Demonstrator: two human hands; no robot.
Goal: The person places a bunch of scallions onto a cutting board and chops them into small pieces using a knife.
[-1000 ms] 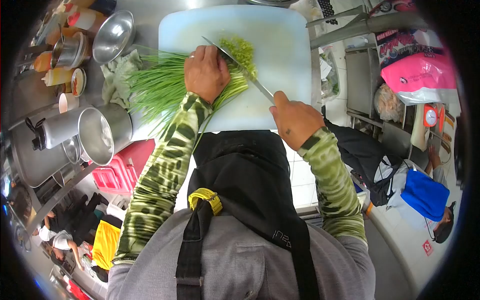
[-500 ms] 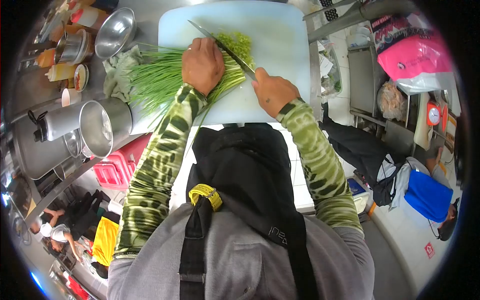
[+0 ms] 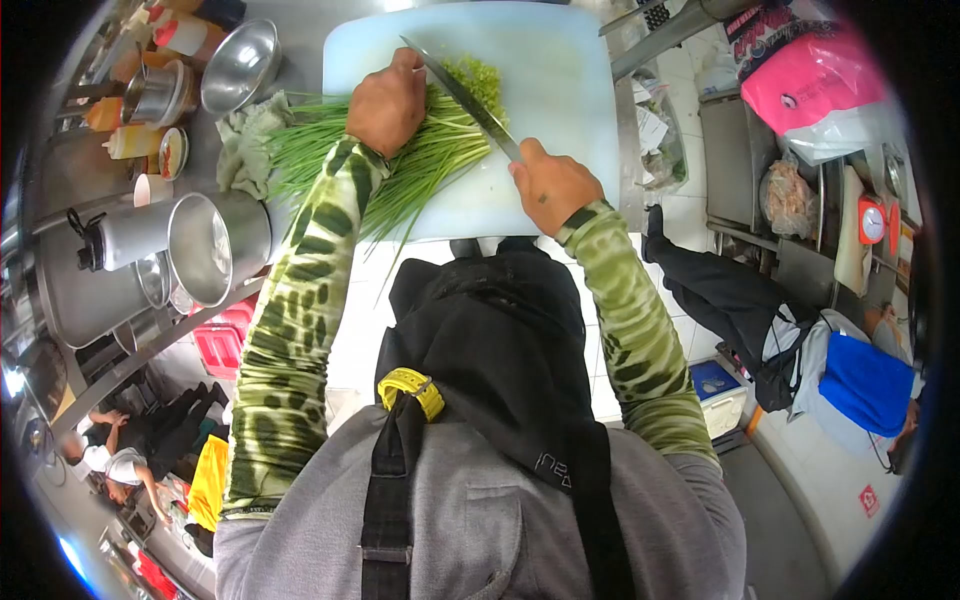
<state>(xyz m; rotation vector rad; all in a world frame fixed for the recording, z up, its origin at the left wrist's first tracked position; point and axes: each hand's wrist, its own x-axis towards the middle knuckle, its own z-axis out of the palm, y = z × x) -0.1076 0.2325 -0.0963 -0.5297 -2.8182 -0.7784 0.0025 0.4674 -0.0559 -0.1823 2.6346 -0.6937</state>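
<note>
The bare left hand [image 3: 388, 103] had drawn farther from the bare right hand [image 3: 557, 188] than half a second earlier, and more long, thin green stalks [image 3: 440, 155] showed between it and the narrow steel knife [image 3: 463, 98]. The right hand had moved forward over the pale plastic cutting board [image 3: 555, 100] from its near edge.

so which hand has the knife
The right hand: its fingers close around the handle end of the knife. The left hand holds no knife and sits over the long green stalks instead.
</note>
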